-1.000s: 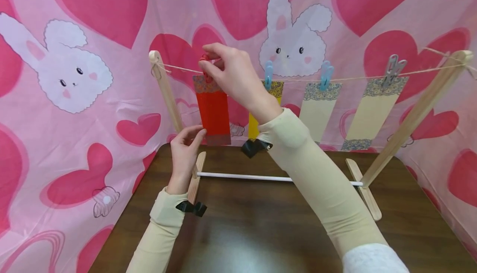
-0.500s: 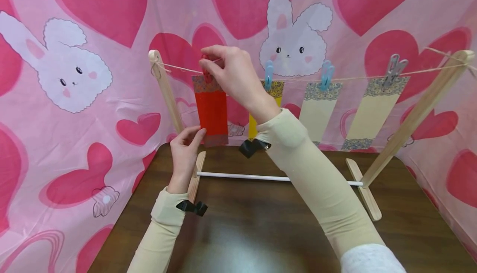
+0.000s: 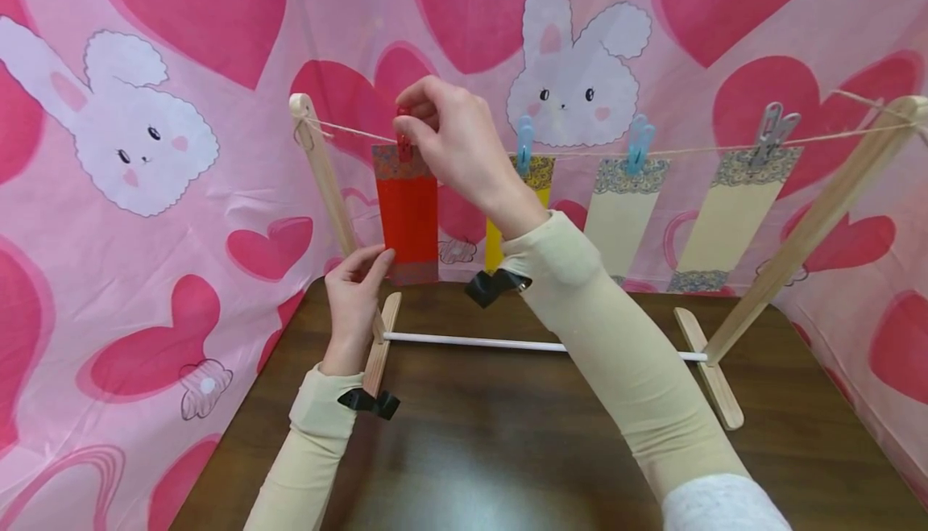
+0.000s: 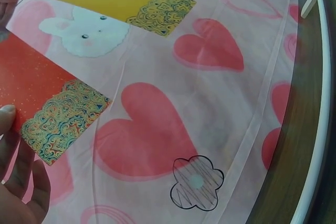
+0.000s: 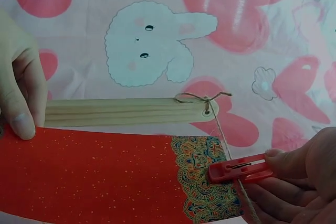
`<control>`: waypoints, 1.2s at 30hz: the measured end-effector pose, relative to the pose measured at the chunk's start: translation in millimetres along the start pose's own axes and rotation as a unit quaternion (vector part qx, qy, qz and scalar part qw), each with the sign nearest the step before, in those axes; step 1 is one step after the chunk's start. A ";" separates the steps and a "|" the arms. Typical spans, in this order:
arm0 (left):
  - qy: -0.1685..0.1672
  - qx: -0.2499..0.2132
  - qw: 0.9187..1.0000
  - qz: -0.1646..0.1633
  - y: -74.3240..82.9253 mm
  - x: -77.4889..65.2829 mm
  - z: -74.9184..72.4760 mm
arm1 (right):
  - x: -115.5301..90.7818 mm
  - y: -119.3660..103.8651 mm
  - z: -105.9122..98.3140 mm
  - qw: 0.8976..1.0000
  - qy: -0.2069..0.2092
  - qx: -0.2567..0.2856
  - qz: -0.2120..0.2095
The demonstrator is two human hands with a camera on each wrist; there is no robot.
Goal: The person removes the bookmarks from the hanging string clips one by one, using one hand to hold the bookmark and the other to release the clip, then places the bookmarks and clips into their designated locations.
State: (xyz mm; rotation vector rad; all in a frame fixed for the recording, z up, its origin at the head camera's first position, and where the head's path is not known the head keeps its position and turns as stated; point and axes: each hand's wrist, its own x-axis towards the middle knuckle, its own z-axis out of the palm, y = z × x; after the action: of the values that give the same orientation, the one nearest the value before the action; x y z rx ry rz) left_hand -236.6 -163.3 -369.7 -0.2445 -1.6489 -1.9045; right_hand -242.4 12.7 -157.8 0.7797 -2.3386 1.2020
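A red paper strip (image 3: pixel 409 217) with patterned bands at both ends hangs from the twine (image 3: pixel 348 130) near the left post. My right hand (image 3: pixel 464 140) pinches a red clothespin (image 5: pixel 239 168) between thumb and fingers; in the right wrist view the clothespin sits across the twine and over the strip's patterned top edge. Lower down, my left hand (image 3: pixel 355 293) pinches the strip's left edge near its bottom, and the left wrist view shows the thumb (image 4: pixel 7 113) lying on the red paper.
A yellow strip (image 3: pixel 495 247) and a white strip (image 3: pixel 616 221) hang by blue clothespins; a cream strip (image 3: pixel 728 229) hangs by a grey clothespin (image 3: pixel 772 136). Wooden posts (image 3: pixel 325 172) hold the twine, joined below by a white rod (image 3: pixel 471 342) over the brown table (image 3: pixel 464 434).
The red strip's lower end has swung slightly left with my left hand. My right hand keeps its pinch on the red clothespin, almost in place.
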 end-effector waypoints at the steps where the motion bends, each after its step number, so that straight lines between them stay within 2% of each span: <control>1: 0.001 0.000 1.000 0.001 0.4 -0.2 0.1 | -0.4 0.5 0.4 1.000 0.004 0.003 -0.004; 7: 0.006 0.003 1.000 0.005 2.6 -1.4 0.1 | -1.6 4.2 1.7 0.999 0.032 0.020 -0.034; 16: 0.005 0.004 1.000 -0.001 3.8 -1.9 -0.4 | -1.4 7.5 2.6 0.995 0.069 0.042 -0.060; 22: 0.006 0.008 1.000 -0.004 4.2 -4.2 -1.0 | -1.1 7.7 2.9 0.991 0.088 0.076 -0.073; 29: 0.014 0.008 1.000 0.004 2.6 -6.2 -2.4 | -0.9 7.2 2.4 0.988 0.100 0.081 -0.082; 36: 0.011 0.010 1.000 0.010 -1.1 -6.3 -3.5 | -0.9 7.4 1.2 0.988 0.093 0.084 -0.088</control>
State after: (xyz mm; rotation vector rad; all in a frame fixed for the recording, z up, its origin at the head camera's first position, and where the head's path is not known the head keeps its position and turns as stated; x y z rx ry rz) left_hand -231.3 -164.5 -374.5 -0.2307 -1.6449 -1.8682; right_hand -246.5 15.5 -163.5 0.8694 -1.9948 1.3436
